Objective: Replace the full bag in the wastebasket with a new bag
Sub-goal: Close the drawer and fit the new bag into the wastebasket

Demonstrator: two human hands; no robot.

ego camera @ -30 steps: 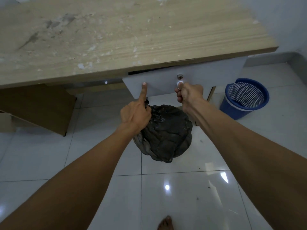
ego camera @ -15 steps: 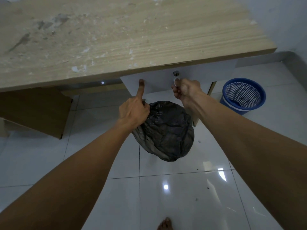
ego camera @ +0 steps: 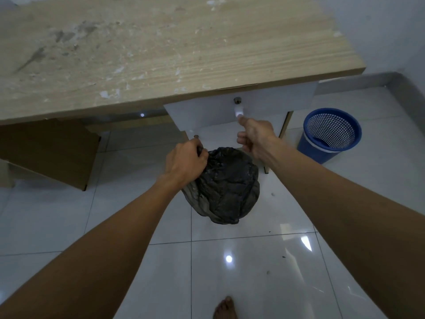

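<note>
The full black bag [ego camera: 226, 187] hangs just above the tiled floor, below the desk drawer. My left hand [ego camera: 185, 161] grips its gathered neck at the upper left. My right hand [ego camera: 255, 137] is up at the white drawer front [ego camera: 202, 111]. One straight fingertip touches the white knob [ego camera: 238, 110], and the other fingers are loosely curled and hold nothing. The drawer sits flush under the desk top. The blue mesh wastebasket [ego camera: 331, 134] stands on the floor to the right, with no bag in it.
The wooden desk top [ego camera: 161, 54], scuffed and speckled, fills the upper view. A brown side panel [ego camera: 46, 153] stands under it at the left. A wall and skirting run along the right. My bare foot [ego camera: 224, 309] shows at the bottom edge on glossy white tiles.
The drawer has gone from slightly open to closed. My left index finger has come off the drawer front and curled back. My right hand has let go of the knob.
</note>
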